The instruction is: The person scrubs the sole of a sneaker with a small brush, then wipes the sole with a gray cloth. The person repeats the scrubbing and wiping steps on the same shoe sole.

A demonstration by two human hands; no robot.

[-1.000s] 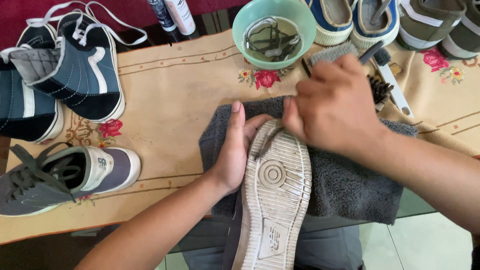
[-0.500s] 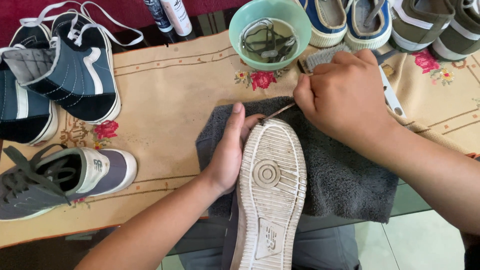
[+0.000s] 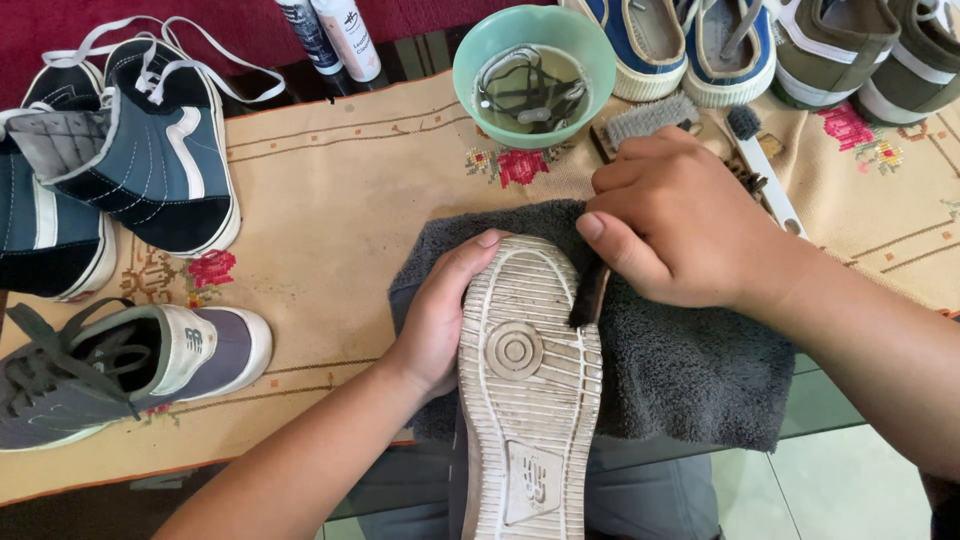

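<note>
A sneaker (image 3: 527, 400) lies sole up over a dark grey towel (image 3: 680, 370), its white ribbed sole facing me. My left hand (image 3: 440, 315) grips the shoe's left side near the toe. My right hand (image 3: 680, 230) is closed around a small brush (image 3: 590, 295) whose dark bristles press against the sole's right edge near the toe.
A green bowl (image 3: 535, 75) of water with laces soaking stands at the back. Dark blue high-tops (image 3: 130, 170) and a grey sneaker (image 3: 120, 370) lie at left. More shoes (image 3: 760, 45), two bottles (image 3: 330, 35) and spare brushes (image 3: 655, 115) line the back on an embroidered cloth (image 3: 330, 190).
My right hand has slid from the toe tip down along the right edge of the sole with the brush. The left hand keeps its hold on the shoe.
</note>
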